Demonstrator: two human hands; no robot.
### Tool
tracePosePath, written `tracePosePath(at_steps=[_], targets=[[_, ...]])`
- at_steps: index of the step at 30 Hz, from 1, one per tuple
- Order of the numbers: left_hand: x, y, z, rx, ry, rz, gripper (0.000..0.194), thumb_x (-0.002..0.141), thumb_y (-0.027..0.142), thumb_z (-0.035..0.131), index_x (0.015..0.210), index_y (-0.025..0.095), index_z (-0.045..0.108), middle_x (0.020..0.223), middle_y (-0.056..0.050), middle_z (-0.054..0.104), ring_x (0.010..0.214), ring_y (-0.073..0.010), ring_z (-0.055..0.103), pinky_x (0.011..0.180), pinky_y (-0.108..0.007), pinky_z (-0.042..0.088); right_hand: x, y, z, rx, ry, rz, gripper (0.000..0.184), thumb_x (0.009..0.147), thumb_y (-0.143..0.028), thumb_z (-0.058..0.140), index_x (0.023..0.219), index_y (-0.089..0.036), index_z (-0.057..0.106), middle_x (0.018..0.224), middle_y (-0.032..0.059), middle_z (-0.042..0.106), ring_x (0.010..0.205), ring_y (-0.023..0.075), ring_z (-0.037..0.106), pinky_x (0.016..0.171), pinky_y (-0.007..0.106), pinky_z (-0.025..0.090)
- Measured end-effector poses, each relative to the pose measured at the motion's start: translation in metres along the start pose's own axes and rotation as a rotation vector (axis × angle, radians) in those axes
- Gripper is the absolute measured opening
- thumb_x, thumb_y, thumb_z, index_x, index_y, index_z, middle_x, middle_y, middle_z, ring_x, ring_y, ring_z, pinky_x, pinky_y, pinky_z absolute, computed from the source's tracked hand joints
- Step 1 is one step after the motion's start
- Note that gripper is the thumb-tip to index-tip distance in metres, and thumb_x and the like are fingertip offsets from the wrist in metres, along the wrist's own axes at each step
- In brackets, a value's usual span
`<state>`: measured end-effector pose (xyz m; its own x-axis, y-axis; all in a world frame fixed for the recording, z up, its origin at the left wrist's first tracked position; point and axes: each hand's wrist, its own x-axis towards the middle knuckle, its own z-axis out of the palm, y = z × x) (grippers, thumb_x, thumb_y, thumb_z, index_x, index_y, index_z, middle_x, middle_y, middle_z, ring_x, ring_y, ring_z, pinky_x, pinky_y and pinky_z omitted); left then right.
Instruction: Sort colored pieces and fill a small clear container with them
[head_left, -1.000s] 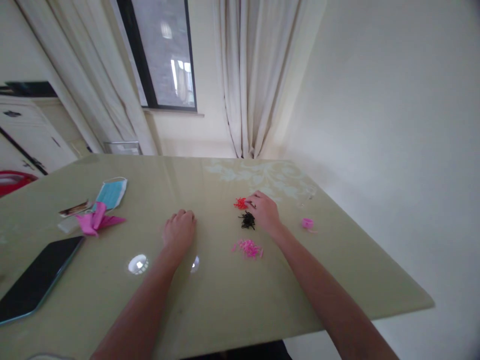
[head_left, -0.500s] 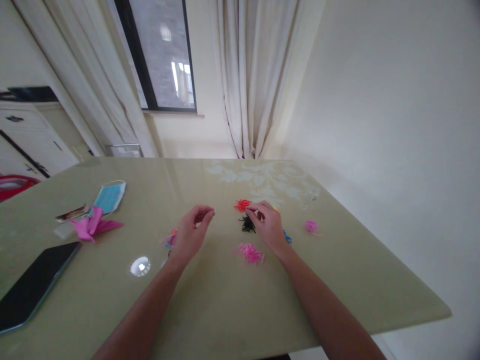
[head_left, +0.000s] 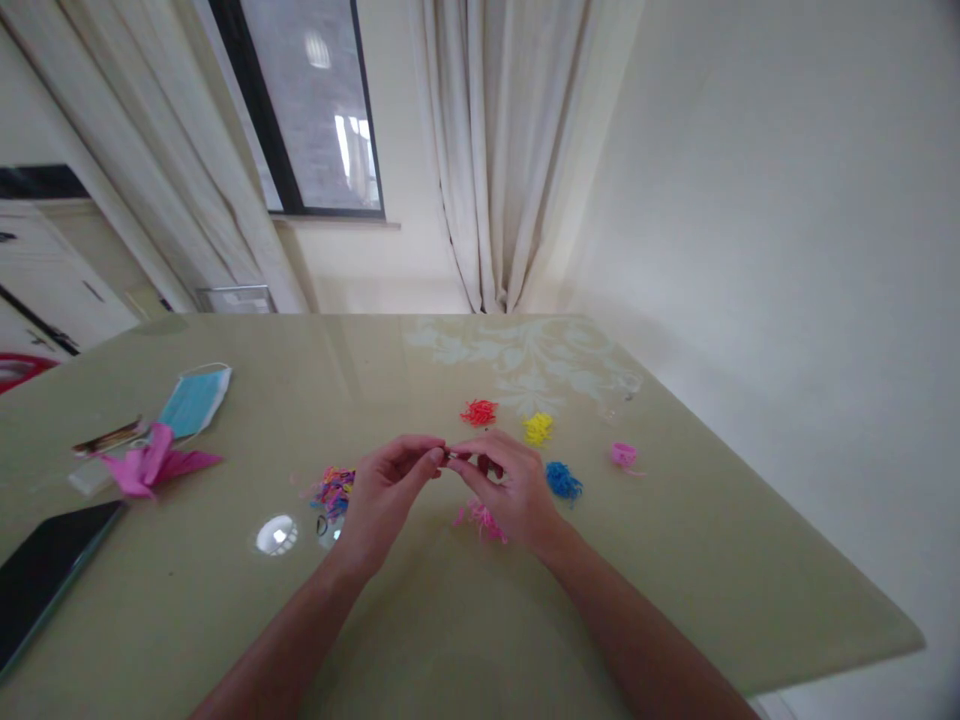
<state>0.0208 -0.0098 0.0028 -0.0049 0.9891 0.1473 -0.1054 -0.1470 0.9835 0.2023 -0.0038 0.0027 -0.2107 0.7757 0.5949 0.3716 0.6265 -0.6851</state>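
Joined at the fingertips: left hand (head_left: 381,498) and right hand (head_left: 517,492), left of the blue pile (head_left: 563,482). Pinched between: apparently a dark piece (head_left: 447,455), too small to identify. Done, by appearance: grouping by colour into blue pile, red pile (head_left: 478,413) (beyond it, leftward), yellow pile (head_left: 538,429) (just beyond it) and pink pile (head_left: 486,523) (nearer, leftward). Remaining: mixed pile (head_left: 334,489), well left of blue pile, apparently unsorted.

Glossy tabletop (head_left: 675,560), rubbery-looking bands (head_left: 562,481), cloth curtain (head_left: 499,150)

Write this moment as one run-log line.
left hand: pinching; right hand: pinching, close by; between them: tiny dark item, unclear; beyond: red pile, yellow pile; rightward: blue pile
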Motion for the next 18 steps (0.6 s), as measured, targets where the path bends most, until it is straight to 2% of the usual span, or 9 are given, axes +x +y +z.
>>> tracePosePath(at_steps=[5,12,18], targets=[[-0.002,0.004,0.000,-0.021,0.007,0.001,0.029,0.079,0.044,0.085,0.092,0.019,0.079,0.087,-0.005,0.080,0.077,-0.0165,0.072,0.072,-0.029,0.062,0.001,-0.003,-0.002,0.012,0.006,-0.021,0.017,0.100,-0.036,0.069,0.101,-0.024,0.080,0.082,0.0041,0.074,0.070,0.0160,0.062,0.066,0.029,0.050],[-0.006,0.012,0.002,0.004,-0.034,0.013,0.034,0.082,0.052,0.083,0.083,0.018,0.078,0.075,-0.004,0.076,0.071,-0.0154,0.069,0.068,-0.027,0.059,0.006,-0.012,-0.011,0.122,-0.019,0.102,0.023,0.100,-0.039,0.067,0.090,-0.023,0.079,0.078,0.0027,0.073,0.069,0.0153,0.061,0.066,0.028,0.047],[-0.007,0.012,0.002,0.002,-0.056,0.001,0.037,0.082,0.055,0.081,0.079,0.018,0.076,0.073,-0.004,0.076,0.070,-0.0161,0.069,0.068,-0.027,0.057,0.007,-0.014,-0.016,0.179,-0.063,0.138,0.027,0.102,-0.039,0.063,0.087,-0.021,0.077,0.076,0.0019,0.071,0.067,0.0145,0.062,0.066,0.027,0.047]])
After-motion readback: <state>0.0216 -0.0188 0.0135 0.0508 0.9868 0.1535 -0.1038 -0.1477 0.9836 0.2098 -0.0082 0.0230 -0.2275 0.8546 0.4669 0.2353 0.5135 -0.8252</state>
